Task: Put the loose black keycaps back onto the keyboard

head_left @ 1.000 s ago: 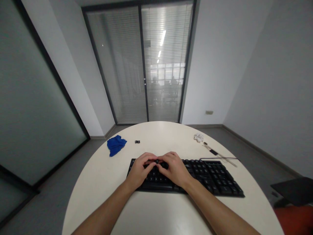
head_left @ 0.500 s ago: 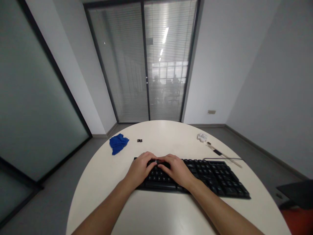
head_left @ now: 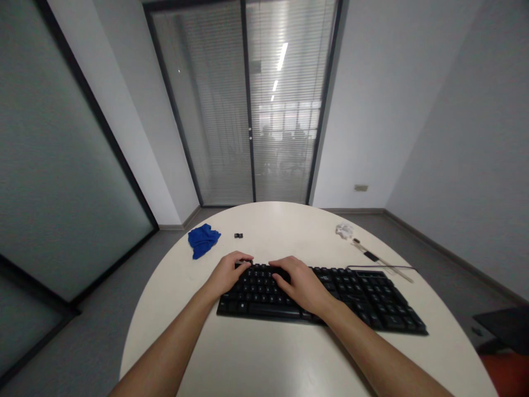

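Note:
A black keyboard (head_left: 264, 310) lies across the table in front of me. At its upper left corner is my left hand (head_left: 226, 274), its thumb and index finger closed on a small dark piece that looks like a keycap (head_left: 248, 261). My right hand (head_left: 303, 284) rests over the middle of the keys, thumb and fingers apart with nothing between them. Beyond the keyboard, to the left, two small black keycaps (head_left: 238, 235) lie side by side. Part of the keyboard is hidden under my right hand and wrist.
A crumpled blue cloth (head_left: 203, 240) lies at the table's far left. On the right are a crumpled white wad (head_left: 344, 231), a thin stick-like brush (head_left: 382, 259) and the keyboard cable (head_left: 397, 267). The round white table (head_left: 231, 358) faces a glass door with blinds (head_left: 285, 165).
My hands were together over the keys. My left hand has drawn away to the left with the small dark piece, while my right hand stays over the keyboard with its fingers parted.

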Tool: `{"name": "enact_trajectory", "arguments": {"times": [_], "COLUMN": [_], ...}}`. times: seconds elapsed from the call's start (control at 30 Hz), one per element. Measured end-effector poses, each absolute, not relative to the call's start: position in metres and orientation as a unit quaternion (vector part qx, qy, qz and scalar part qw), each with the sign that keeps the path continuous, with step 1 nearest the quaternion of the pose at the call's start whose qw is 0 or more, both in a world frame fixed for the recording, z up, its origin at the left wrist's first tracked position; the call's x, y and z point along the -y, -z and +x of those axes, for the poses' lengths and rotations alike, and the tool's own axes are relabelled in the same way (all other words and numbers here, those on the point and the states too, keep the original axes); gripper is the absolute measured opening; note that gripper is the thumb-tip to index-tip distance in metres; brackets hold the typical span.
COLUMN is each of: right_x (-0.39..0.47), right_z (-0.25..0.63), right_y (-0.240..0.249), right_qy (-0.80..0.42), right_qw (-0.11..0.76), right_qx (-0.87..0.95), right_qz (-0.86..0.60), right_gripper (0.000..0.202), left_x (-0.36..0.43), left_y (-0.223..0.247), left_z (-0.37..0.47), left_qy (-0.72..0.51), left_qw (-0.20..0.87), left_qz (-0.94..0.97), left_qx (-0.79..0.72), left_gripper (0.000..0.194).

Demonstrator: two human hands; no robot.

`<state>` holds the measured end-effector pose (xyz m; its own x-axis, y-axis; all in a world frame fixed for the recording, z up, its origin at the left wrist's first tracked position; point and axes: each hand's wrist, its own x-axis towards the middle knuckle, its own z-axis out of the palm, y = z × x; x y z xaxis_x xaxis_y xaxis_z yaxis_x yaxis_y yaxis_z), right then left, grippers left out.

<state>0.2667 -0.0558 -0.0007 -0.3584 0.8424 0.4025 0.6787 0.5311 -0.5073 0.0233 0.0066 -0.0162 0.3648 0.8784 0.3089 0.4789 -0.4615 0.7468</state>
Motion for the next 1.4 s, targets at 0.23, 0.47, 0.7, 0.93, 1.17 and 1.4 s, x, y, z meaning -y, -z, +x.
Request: {"name": "enact_trajectory", "arguments": {"times": [0.23,0.47,0.7,0.93,1.17,1.4], "right_x": [0.056,0.056,0.056,0.057,0.055,0.054], "right_z": [0.267,0.266,0.267,0.266,0.267,0.267], "right_y": [0.000,-0.001,0.000,-0.003,0.000,0.002], "right_qy": [-0.129,-0.130,-0.129,-0.135,-0.131,-0.135], "right_qw": [0.318,0.318,0.323,0.323,0.325,0.323], "right_qx": [0.815,0.817,0.818,0.817,0.820,0.817], "right_qz": [-0.467,-0.463,-0.458,-0.459,-0.453,-0.458], "right_gripper": [0.029,0.029,0.027,0.026,0.027,0.026], "left_x": [-0.006,-0.005,-0.007,-0.005,0.012,0.029], "left_y": [0.014,0.009,0.007,0.003,-0.008,-0.017], "left_z": [0.023,0.019,0.015,0.017,0.018,0.022], "left_qy": [-0.347,-0.346,-0.332,-0.294,-0.229,-0.186], "left_qw": [0.316,0.305,0.313,0.267,0.188,0.133], "left_qz": [0.771,0.796,0.811,0.830,0.857,0.871], "left_qx": [-0.431,-0.391,-0.366,-0.392,-0.421,-0.436], "left_gripper": [0.022,0.017,0.016,0.020,0.029,0.039]}}
